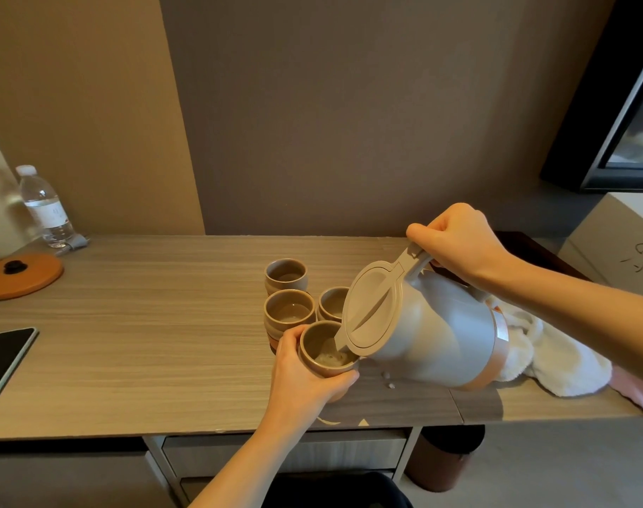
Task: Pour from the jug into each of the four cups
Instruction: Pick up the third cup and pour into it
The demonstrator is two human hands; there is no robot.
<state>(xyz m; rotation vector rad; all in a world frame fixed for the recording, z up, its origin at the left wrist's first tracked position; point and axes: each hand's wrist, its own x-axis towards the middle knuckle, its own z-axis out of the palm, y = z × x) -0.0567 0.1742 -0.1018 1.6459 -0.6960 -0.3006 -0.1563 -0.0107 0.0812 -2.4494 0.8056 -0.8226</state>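
**A:** Which step am I on?

**B:** In the head view, your right hand (459, 243) is curled round the handle of the jug (422, 324). The jug is tipped, its spout is over the nearest cup (327, 353), and water is running in. Your left hand (305, 375) wraps that cup, toward the front edge of the desk (147, 324). I cannot tell if it is lifted.

**A:** And the others?

**B:** They stand clustered just behind it. The middle cup (289, 309) seems to hold liquid. I cannot judge the far cup (286, 276) or the right-side cup (333, 302).

**A:** What next?

**B:** I'd level the jug before this cup brims, then move the spout to an unfilled one. Drops (388, 379) lie under the jug, so ease off slowly.
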